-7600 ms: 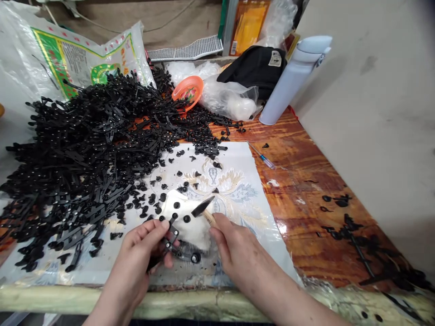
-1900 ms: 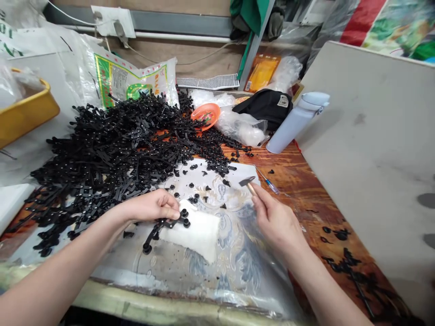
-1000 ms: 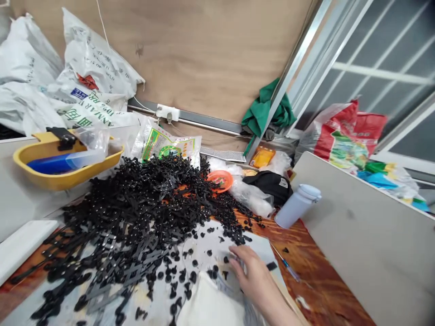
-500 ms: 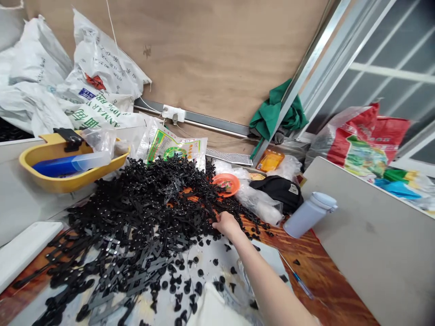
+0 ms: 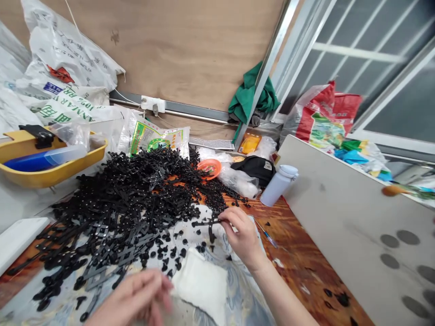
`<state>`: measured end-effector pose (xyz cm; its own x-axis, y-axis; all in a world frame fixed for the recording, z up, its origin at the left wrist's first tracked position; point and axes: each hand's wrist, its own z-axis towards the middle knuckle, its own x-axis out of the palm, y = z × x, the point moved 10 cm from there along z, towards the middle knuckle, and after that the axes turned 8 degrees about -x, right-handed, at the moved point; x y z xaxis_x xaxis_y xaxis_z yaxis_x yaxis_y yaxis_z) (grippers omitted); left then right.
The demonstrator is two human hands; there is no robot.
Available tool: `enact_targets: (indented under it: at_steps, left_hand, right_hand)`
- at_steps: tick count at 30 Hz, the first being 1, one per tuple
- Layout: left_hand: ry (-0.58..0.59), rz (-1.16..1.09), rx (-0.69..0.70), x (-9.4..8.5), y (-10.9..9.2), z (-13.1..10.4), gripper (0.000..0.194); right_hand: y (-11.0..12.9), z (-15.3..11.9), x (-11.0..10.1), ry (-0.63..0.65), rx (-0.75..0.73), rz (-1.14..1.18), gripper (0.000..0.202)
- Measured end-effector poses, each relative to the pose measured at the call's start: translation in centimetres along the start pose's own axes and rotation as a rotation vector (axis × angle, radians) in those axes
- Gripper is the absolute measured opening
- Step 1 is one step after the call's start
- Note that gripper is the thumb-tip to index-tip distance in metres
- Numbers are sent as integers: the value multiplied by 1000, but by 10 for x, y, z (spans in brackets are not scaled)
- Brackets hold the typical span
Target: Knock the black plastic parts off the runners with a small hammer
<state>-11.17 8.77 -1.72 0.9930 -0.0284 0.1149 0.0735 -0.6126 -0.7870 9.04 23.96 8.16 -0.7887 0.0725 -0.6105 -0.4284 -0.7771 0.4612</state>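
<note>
Pinching the bar (image 5: 205,222) at its right end, right hand (image 5: 243,234), I'm judging it light, stiff; left hand (image 5: 136,296) blurred, can't tell.

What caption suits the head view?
Right hand holding a slim black plastic part near a flat white cloth pad.

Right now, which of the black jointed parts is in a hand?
The black jointed part pinched by the right hand, beyond the white pad, sticking out leftward. The other visible ones lie in or around the heap.
</note>
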Motion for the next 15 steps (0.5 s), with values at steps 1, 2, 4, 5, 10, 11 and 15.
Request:
enact_targets:
  at_steps: [1,2,4,5,10,11,15]
  left_hand:
    - [13,-25,48,9,-16,9,43]
    - [-9,-76,127,15,-34,16,43]
    - [-8,-106,191,33,-57,23,41]
    - [48,-110,189,48,-63,24,39]
    - [146,-64,120,103,-48,15,30]
    - [76,-106,127,101,-41,14,30]
    - [-147,-279,184,89,-16,11,32]
  right_hand:
    - [15,-6,-9,-20,-60,2,18]
    - [30,-12,-16,-27,-114,9,20]
    - [58,-24,-24,-11,-196,34,23]
    - [72,-31,-26,7,-233,47,24]
    - [109,-69,-26,78,-219,149,32]
    - [102,-77,-25,48,-99,213,30]
    - [60,-131,17,12,532,626,34]
